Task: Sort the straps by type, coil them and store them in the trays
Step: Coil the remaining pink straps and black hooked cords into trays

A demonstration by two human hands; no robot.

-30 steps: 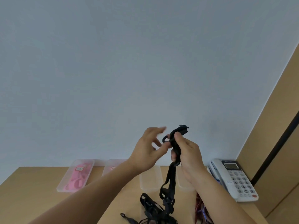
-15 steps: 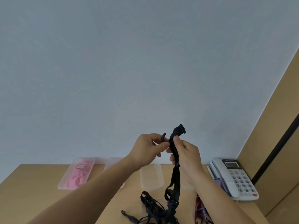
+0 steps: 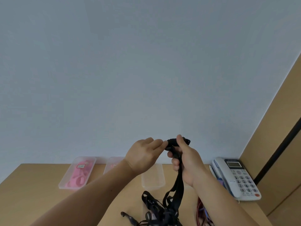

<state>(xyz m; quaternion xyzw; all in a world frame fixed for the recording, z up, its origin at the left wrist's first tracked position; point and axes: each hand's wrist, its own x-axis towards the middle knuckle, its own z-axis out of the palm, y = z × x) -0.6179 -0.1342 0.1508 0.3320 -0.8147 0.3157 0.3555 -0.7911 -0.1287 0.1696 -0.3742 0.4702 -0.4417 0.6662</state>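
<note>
The desk (image 3: 32, 201) carried a tangle of black straps (image 3: 160, 212) near and a clear tray (image 3: 153, 184) farther off. One strap (image 3: 179, 181) rose from the tangle into the right hand (image 3: 189, 162), whose fingers curled round it. The left hand (image 3: 143, 154), just beside, pinched its top end.

My wooden table (image 3: 32, 193) carries clear trays along its far edge by the wall. The left tray (image 3: 68, 187) holds pink straps (image 3: 79, 175), the second tray (image 3: 112, 163) is partly hidden, and the third tray (image 3: 153, 178) sits to its right. Nearer me lies a tangle of black straps (image 3: 159, 211), with red straps (image 3: 202, 209) just beside it. A white telephone (image 3: 234, 178) sits at the right end.
</note>
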